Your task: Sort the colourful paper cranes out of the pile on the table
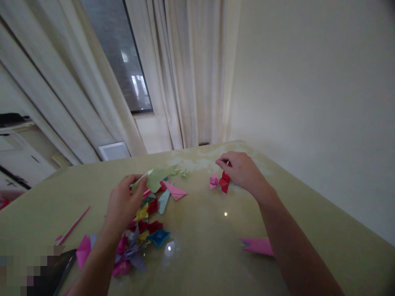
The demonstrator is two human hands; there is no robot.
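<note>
Pinched between the thumb and fingers of my left hand point(126, 197) is a pale green paper leaf point(156, 177) with a thin stem. It is held over a pile of folded paper pieces. Below it lie a pink folded paper triangle point(175, 190), a yellow paper piece point(142, 213) and a blue paper star shape point(159, 237). My right hand point(239, 166) is raised with thumb and forefinger pressed together; anything between them is too small to make out. Just under it lie a red folded paper piece point(225, 182) and a pink folded paper piece point(213, 181).
A pink paper piece point(257, 246) lies beside my right forearm. To the left are a pink stick point(74, 225) and a dark object point(52, 271), partly blurred out. A purple paper flower point(135, 250) lies near my left forearm. Curtains and a wall border the table point(200, 255).
</note>
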